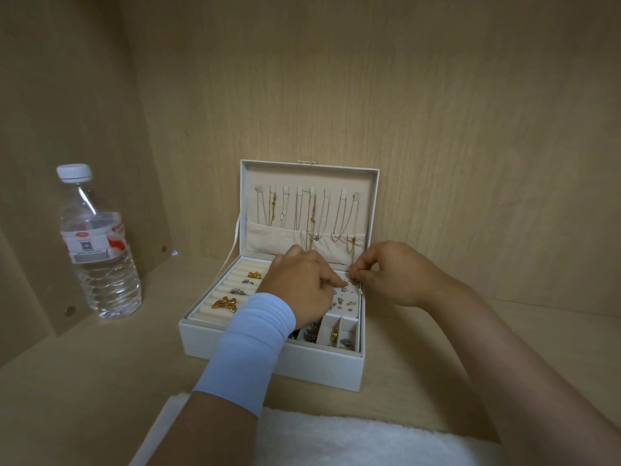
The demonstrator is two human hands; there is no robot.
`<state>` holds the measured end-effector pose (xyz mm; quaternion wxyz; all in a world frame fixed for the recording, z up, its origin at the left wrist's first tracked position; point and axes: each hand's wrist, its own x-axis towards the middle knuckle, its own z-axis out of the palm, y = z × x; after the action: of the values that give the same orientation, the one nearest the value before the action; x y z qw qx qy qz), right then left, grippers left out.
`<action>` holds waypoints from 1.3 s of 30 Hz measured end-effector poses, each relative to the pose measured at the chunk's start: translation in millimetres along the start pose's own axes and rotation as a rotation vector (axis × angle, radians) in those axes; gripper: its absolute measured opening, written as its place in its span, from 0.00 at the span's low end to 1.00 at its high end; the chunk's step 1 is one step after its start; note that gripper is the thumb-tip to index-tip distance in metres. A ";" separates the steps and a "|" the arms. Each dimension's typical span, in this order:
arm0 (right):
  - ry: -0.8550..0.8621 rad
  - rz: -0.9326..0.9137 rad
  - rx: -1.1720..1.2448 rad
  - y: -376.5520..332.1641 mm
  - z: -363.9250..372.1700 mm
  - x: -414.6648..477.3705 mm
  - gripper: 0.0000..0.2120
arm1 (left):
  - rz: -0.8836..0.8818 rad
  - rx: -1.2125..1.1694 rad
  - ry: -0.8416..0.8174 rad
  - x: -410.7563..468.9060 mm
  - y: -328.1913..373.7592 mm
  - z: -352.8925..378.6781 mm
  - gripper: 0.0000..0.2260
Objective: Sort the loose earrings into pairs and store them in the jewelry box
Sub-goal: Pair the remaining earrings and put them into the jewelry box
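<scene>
Jewelry box (268,364) open on wood shelf (100,364), wood walls (403,95); R hand (396,277) pinches earring (353,276), L hand (302,284) unclear.

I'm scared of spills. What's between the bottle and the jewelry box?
Just bare wooden shelf between the water bottle and jewelry box, seen in the head view.

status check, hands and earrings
Right hand pinches an earring over the stud pad in the jewelry box. Left hand down on the pad, grip unclear. Water bottle off left, not in the way.
</scene>
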<state>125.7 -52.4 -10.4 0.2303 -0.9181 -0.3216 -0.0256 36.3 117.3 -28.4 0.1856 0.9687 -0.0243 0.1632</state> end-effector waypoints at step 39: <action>-0.028 0.331 -0.049 157.2 -47.9 -82.0 0.02 | -0.047 -0.193 -0.146 64.2 154.1 130.2 0.06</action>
<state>160.3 -228.9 -47.5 0.2042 -0.9642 -0.1684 0.0175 120.4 -73.0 -67.6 0.2795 0.9559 -0.0306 0.0848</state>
